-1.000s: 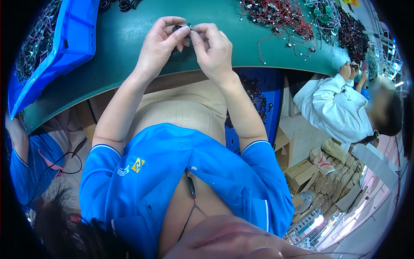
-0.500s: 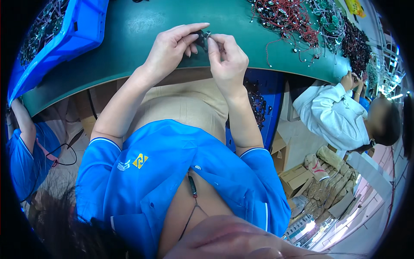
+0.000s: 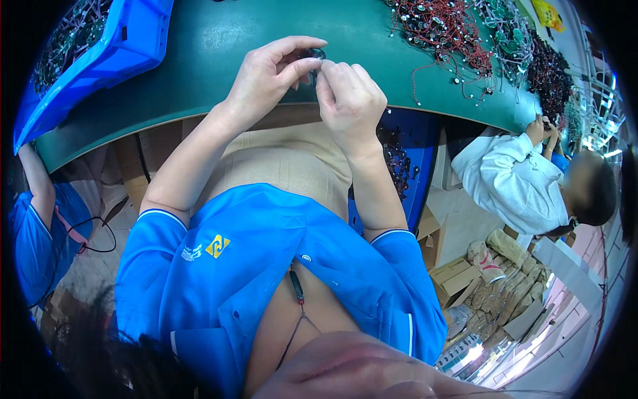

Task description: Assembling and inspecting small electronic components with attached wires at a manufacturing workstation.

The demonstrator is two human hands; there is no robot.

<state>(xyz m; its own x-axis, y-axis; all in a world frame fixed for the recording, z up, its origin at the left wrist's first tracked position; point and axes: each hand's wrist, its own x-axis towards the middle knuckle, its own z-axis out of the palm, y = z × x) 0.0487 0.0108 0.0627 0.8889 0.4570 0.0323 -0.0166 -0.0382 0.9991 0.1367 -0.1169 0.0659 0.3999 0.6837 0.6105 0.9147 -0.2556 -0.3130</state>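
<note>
Above the near edge of the green table, a small dark rounded part [image 3: 314, 53] sits between my hands. My left hand [image 3: 268, 74] is closed on it, index finger along the top and thumb pressed in from below. My right hand [image 3: 351, 100] meets it from the other side, its fingers curled and the thumb and fingertips pinched at the part. My fingers cover most of the part, so its exact kind is hidden.
The green table [image 3: 219, 60] curves across the front. A blue bin [image 3: 136, 50] of wired parts stands at left. Heaps of red-wired pieces [image 3: 452, 33] and green pieces [image 3: 508, 26] lie at right. Another blue bin [image 3: 425, 149] is below the table. A co-worker [image 3: 512, 166] sits at right.
My right hand has turned, its fingers curling more tightly over the part. The left thumb has moved up against it. The part is more covered now.
</note>
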